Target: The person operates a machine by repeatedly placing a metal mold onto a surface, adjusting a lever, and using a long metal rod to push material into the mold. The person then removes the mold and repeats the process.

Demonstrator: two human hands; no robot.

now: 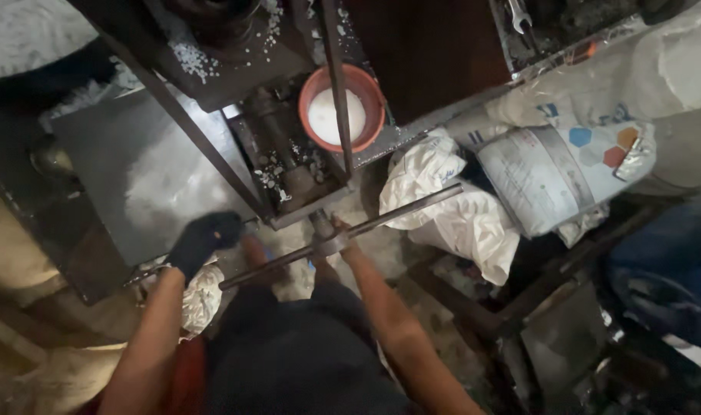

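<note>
1. Head view, looking straight down: the left hand, in a dark glove, is curled shut at the lower edge of a dark metal machine; what it grips is too dark to tell.
2. The right hand is bare and mostly hidden behind a long steel bar. It reaches the hub at the bar's middle, but whether it is clenched or loose cannot be told.
3. The bar runs diagonally, low on the left and high on the right, crossing between the two hands and just below the machine's edge.
4. Room is tight: the machine's frame closes in above, the person's dark-clothed knees below, and a dark metal frame crowds the right.
5. An orange bucket of white material sits on the machine, above the right hand, behind a thin upright rod.
6. White granules are scattered over the machine's top.
7. To the right lies crumpled white cloth or sacking, and beside it a white sack with coloured hexagon marks in blue, orange and red.
</note>
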